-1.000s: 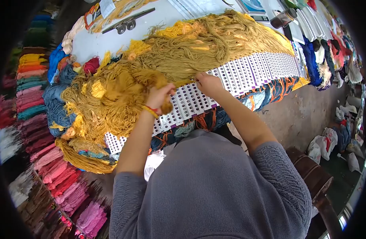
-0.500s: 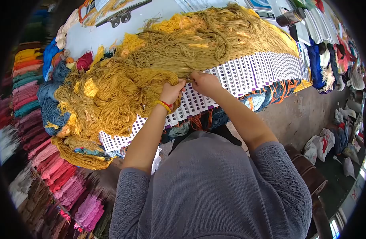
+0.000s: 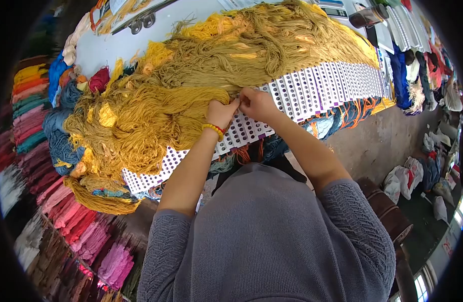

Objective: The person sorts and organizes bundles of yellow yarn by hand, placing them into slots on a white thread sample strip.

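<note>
A thick spread of ochre and olive yarn [image 3: 141,121] lies over a row of white cards punched with holes [image 3: 302,95]. My left hand [image 3: 222,113], with a red and yellow bracelet at the wrist, is closed at the edge of the yarn, its fingers partly under a draped ochre hank. Close beside it, my right hand [image 3: 257,104] is curled in a pinch over the cards' upper edge. Thumbs and fingertips of both hands nearly meet. Whatever the right fingertips hold is too small to make out.
Blue and orange yarn [image 3: 337,121] hangs below the cards. A dark metal clip [image 3: 142,22] and a brown jar [image 3: 368,16] are at the table's back. Coloured hanks [image 3: 85,236] line the left side. White bags [image 3: 405,178] lie on the floor at right.
My left hand has shifted slightly right, closer to my right hand, and its thumb now points toward the right fingertips. The whole view has tilted a little. The yarn and cards look otherwise the same.
</note>
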The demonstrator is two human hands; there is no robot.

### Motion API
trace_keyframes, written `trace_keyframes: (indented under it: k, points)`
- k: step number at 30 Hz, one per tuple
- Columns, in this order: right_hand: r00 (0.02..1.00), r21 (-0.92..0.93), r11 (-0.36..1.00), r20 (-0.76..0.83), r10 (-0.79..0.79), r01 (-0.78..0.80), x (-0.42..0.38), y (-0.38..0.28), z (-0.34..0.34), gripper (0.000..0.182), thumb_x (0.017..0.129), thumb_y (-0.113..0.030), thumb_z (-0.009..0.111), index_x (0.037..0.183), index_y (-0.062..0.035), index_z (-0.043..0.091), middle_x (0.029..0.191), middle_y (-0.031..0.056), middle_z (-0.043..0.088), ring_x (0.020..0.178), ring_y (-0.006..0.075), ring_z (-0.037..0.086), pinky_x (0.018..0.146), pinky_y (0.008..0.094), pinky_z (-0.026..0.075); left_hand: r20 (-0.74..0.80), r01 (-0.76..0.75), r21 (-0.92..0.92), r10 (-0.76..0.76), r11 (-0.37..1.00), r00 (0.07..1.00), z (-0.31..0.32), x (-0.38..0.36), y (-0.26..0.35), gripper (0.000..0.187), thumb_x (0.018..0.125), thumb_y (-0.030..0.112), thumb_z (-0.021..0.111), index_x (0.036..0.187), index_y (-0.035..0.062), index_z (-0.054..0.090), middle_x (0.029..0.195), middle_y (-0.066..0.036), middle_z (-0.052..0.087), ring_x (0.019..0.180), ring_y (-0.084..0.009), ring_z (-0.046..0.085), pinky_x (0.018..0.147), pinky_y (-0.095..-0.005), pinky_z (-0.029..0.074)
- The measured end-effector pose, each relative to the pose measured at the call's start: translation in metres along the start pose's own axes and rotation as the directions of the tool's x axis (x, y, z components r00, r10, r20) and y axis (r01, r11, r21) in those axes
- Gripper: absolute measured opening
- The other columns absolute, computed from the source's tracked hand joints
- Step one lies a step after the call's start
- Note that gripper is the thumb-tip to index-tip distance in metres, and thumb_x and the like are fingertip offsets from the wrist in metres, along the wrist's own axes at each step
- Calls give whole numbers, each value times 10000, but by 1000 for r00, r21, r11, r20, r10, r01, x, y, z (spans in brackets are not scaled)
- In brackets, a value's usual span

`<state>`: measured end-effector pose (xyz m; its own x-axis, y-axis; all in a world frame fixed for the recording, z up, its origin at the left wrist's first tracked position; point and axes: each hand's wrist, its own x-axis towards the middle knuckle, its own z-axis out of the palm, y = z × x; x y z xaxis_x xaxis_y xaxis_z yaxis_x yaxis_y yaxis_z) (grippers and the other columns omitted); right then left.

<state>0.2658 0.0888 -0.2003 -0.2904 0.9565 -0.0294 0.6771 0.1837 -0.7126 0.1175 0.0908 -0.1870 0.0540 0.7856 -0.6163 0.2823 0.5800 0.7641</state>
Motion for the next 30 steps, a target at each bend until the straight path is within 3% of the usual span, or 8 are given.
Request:
trace_keyframes:
  k: [3, 8, 10, 20, 23, 25, 27, 30]
  points:
    - [998, 132, 990, -61, -30, 38, -1, 0, -4, 188, 676, -209, 585, 794, -92, 495, 695, 76, 575, 625, 279, 578, 534, 381, 457, 33, 34, -112, -30, 993, 999, 0, 2, 1, 136, 743, 122, 565, 676, 4, 573, 550, -33, 542, 424, -88, 464, 381, -219, 341]
    - [994, -102, 991, -59, -93, 87, -1, 3, 4, 193, 658, -142, 608, 815, -81, 516, 810, 67, 559, 663, 261, 576, 558, 340, 471, 4, 66, -183, -66, 981, 998, 1, 2, 3, 142, 726, 87, 526, 618, 5, 568, 530, -36, 547, 411, -94, 469, 384, -226, 355]
    - [991, -45, 994, -87, -101, 97, -3, 8, 6, 197, 660, -138, 605, 825, -81, 515, 807, 66, 554, 666, 263, 573, 561, 341, 472, -8, 41, 156, -41, 987, 999, 0, 6, 0, 149, 729, 102, 520, 639, -4, 573, 519, -41, 549, 410, -99, 474, 398, -235, 376]
    - [981, -32, 996, -172, -92, 87, -1, 13, 15, 167, 673, -145, 583, 808, -83, 507, 798, 83, 529, 665, 277, 566, 553, 360, 470, 116, 30, 348, -74, 937, 990, -12, 13, -2, 349, 728, 305, 548, 611, -17, 613, 543, -119, 588, 537, -219, 583, 598, -315, 466]
    - [979, -96, 988, -151, -136, 122, -3, 15, 17, 157, 676, -155, 575, 802, -91, 507, 796, 78, 533, 659, 261, 573, 537, 352, 468, 14, -52, 713, 60, 699, 998, -18, 6, -2, 441, 729, 389, 573, 651, -43, 612, 593, -165, 597, 545, -248, 585, 624, -331, 469]
    - [988, -134, 986, -108, -115, 100, -4, 15, 16, 162, 677, -169, 572, 804, -92, 506, 798, 77, 533, 660, 257, 575, 536, 353, 467, -36, -91, 688, 159, 720, 987, -37, 7, -20, 461, 720, 399, 598, 670, -59, 601, 663, -199, 601, 592, -238, 598, 616, -327, 470]
    - [993, -169, 981, -66, -102, 90, -2, 12, 15, 168, 678, -182, 569, 805, -93, 504, 799, 76, 533, 661, 254, 578, 534, 353, 466, 14, 210, 462, -243, 862, 970, -74, -2, -14, 354, 741, 319, 598, 713, -34, 595, 640, -127, 590, 575, -179, 571, 529, -290, 446]
    - [996, -150, 986, -33, -84, 78, -4, 6, 10, 188, 683, -210, 563, 815, -91, 501, 811, 83, 528, 667, 259, 579, 544, 371, 468, 87, 334, -45, -330, 941, 940, -135, -26, 17, 119, 764, 175, 565, 754, 57, 562, 533, 11, 474, 444, -97, 426, 409, -227, 327]
